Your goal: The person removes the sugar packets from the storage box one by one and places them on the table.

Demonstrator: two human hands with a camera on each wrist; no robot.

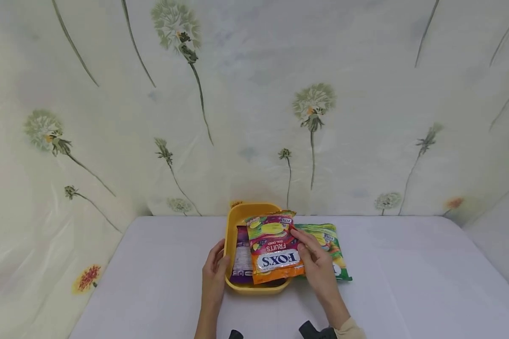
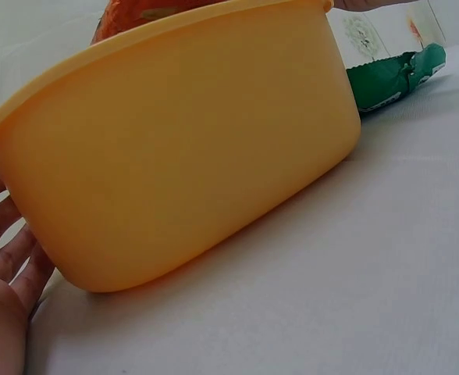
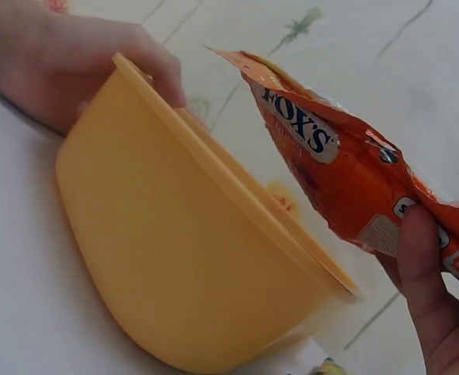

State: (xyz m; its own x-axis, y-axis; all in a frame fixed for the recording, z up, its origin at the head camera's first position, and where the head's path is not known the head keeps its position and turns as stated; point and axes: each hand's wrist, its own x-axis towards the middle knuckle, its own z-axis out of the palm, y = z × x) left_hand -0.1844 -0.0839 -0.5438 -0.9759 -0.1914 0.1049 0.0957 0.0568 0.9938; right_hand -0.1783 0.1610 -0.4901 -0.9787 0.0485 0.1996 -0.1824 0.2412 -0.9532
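A yellow plastic tub stands on the table. My left hand holds its left side, with fingers against the outer wall and one digit at the rim. Over the tub's opening, my right hand pinches the right edge of an orange-and-red Fox's Fruits candy bag. In the right wrist view this candy bag is tilted above the rim, the thumb pressed on its face. Inside the tub lies a purple packet, partly covered by the held bag.
A green Fox's candy bag lies on the table right of the tub, partly behind my right hand. The white-covered table reaches back to a wall covering printed with dandelions. Black wrist devices show at the bottom edge.
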